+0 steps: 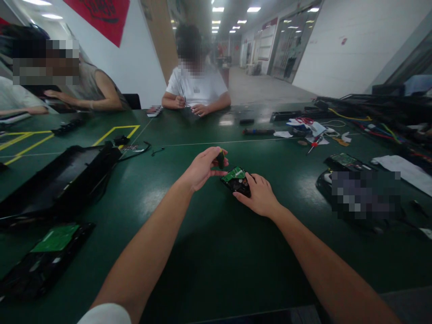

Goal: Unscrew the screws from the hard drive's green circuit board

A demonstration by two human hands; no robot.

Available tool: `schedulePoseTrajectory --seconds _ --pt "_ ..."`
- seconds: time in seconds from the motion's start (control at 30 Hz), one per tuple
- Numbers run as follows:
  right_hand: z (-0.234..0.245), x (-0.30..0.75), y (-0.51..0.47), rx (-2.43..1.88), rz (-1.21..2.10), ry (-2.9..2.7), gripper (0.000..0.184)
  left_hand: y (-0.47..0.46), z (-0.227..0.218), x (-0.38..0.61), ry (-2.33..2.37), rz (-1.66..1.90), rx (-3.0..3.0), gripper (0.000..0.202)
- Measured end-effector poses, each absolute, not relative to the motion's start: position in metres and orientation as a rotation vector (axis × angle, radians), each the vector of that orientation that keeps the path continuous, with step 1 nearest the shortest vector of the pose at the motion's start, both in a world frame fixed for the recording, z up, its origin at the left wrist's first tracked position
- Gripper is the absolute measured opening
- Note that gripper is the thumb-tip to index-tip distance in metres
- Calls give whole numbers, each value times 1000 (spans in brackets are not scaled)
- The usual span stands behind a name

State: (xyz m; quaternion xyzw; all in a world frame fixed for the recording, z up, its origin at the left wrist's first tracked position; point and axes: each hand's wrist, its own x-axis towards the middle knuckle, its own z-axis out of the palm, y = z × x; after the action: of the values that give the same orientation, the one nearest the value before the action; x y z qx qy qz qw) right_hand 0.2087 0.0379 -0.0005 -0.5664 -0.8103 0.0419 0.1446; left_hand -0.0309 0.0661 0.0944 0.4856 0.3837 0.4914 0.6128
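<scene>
My left hand (204, 168) is closed around the dark handle of a screwdriver (221, 159), which shows a little yellow; its tip cannot be made out. Just below the handle lies a small black unit with a green circuit board (235, 174) on its far side. My right hand (259, 194) grips that unit from the right, thumb along its near edge and fingers over its top. The left hand's lower finger reaches to the unit's left corner. Dark parts fill the unit's near half, partly hidden by the right hand.
On the green table (202, 252), a long black housing (60, 184) and a black assembly with a green board (56, 238) lie left. Right are a blurred black device (361, 198), a white cloth (405, 173) and cables (378, 123). A person in white (197, 87) sits opposite; others sit left.
</scene>
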Motion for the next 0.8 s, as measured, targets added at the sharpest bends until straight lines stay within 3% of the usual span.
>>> schedulePoseTrajectory --seconds 0.23,0.8 --pt "-4 209 39 -1614 96 -2335 92 70 94 -31 839 1188 976 23" --pt "-2 209 39 -1630 112 -2354 94 73 86 -32 872 1181 1037 39"
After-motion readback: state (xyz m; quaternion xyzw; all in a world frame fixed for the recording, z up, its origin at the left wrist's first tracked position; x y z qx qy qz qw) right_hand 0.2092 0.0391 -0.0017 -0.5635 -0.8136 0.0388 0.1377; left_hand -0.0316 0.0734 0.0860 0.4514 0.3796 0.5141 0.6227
